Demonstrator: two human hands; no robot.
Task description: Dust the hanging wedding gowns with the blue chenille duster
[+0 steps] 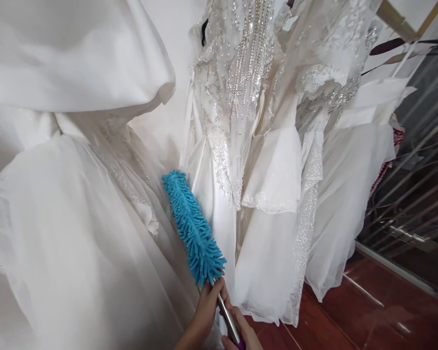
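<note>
Both hands close around the thin metal handle (227,316) of a blue duster (193,228) at the bottom edge of the view. Left hand (209,305) comes up from the lower left with the forearm angled inward, its fingers wrapped tightly round the handle just under the fluffy head. Right hand (245,334) sits lower on the same handle, near the purple grip (241,345), and is partly cut off by the frame, though its fingers also curl around the rod. From this grip the duster tilts up and to the left, its shaggy head lying in the gap between two hanging white dresses. On the left hangs a wide tulle dress (76,233) with a satin fold above it; the duster head touches or nearly touches its skirt. On the right hangs a beaded dress (237,97) with sparkling strands and lace trim, and a further plain white gown (350,184) beside it. Dark red floor (332,321) shows beneath the hems.
</note>
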